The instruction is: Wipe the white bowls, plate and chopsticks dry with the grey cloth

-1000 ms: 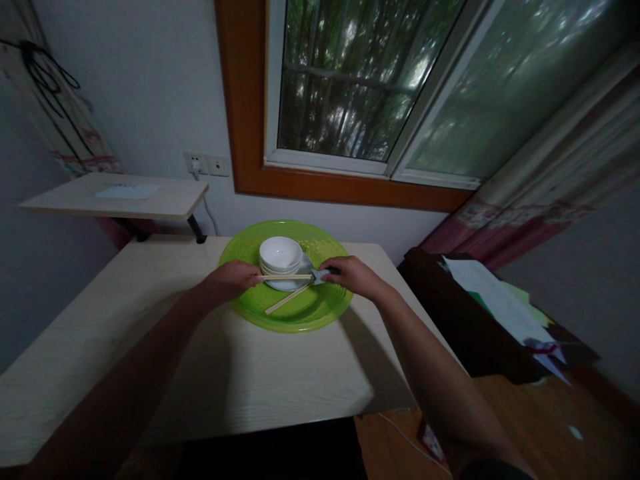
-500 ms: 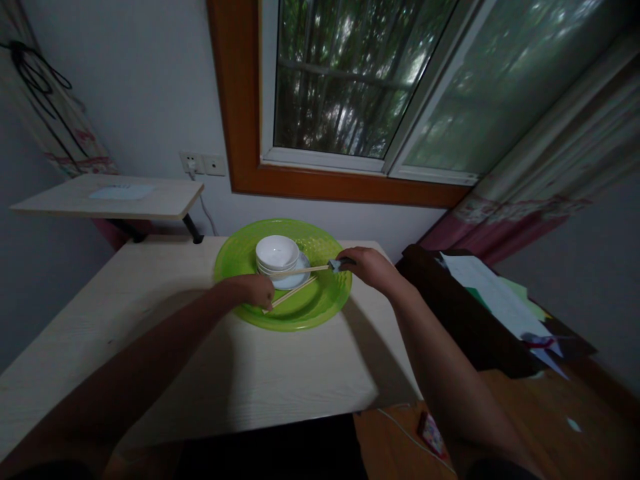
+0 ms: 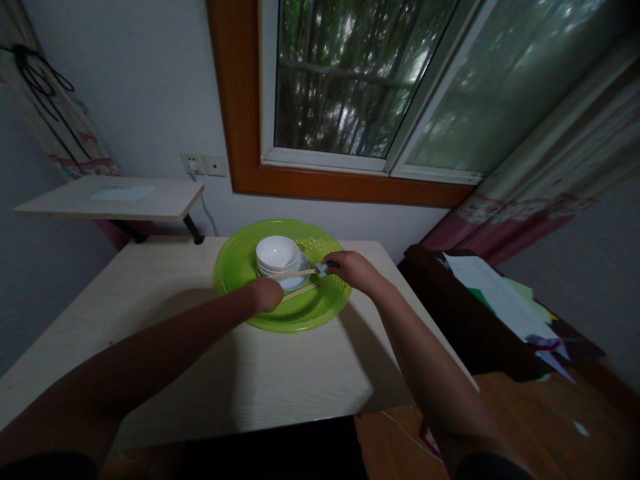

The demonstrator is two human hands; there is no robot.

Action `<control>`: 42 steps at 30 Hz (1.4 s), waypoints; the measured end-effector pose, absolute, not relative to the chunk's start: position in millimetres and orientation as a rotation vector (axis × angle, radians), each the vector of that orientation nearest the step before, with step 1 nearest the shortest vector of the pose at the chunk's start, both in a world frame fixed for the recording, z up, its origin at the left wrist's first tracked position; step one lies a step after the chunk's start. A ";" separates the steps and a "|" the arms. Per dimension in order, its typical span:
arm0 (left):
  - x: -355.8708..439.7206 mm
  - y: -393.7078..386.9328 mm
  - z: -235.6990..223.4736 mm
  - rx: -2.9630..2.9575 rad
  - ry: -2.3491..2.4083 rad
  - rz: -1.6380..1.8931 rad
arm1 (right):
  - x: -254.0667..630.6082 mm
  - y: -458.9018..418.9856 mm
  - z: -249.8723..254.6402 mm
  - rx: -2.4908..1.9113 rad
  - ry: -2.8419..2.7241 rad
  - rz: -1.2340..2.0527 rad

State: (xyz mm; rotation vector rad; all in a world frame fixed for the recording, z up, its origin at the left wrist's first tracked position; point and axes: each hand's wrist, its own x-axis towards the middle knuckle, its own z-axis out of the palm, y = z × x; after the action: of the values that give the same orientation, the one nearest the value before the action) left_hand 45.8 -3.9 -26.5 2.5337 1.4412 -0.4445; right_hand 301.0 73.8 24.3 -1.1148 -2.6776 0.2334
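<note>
My left hand [image 3: 269, 295] is closed over the near left of a green basin [image 3: 295, 325]. Pale chopsticks [image 3: 295, 273] run from it to the right. The other end of these chopsticks meets a small grey cloth-like piece [image 3: 321, 269] pinched in my right hand [image 3: 345, 268]. Below them lie more pale sticks, like a second pair of chopsticks [image 3: 301, 291], their left end hidden by my left hand. A stack of white bowls [image 3: 277, 253] sits in the basin beside a white plate [image 3: 303, 280], which is partly covered.
The basin rests on a pale wooden table [image 3: 290, 380]. A raised shelf [image 3: 120, 200] with a paper on it stands at the back left. Wall and window [image 3: 340, 87] close off the back. To the right is a dark cabinet [image 3: 450, 313] with papers on top.
My right hand has slid left along the chopsticks with the grey piece. My left hand has shifted slightly right and turned, covering more of the lower sticks.
</note>
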 end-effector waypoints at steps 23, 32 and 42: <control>-84.7 -10.4 90.3 2.419 1.619 0.034 | 269.8 66.7 6.8 -1.013 -2.907 0.694; -69.6 -1.1 63.8 2.383 1.758 0.126 | 270.9 53.5 16.3 -0.949 -2.847 0.792; -56.7 -5.6 49.8 2.313 1.521 0.466 | 289.2 42.8 65.2 -0.907 -2.273 1.102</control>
State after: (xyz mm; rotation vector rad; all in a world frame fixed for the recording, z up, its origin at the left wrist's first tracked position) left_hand -56.7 -5.6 49.8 2.3129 1.5210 0.4665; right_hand 289.2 42.8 65.2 -0.9070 -2.2731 1.1020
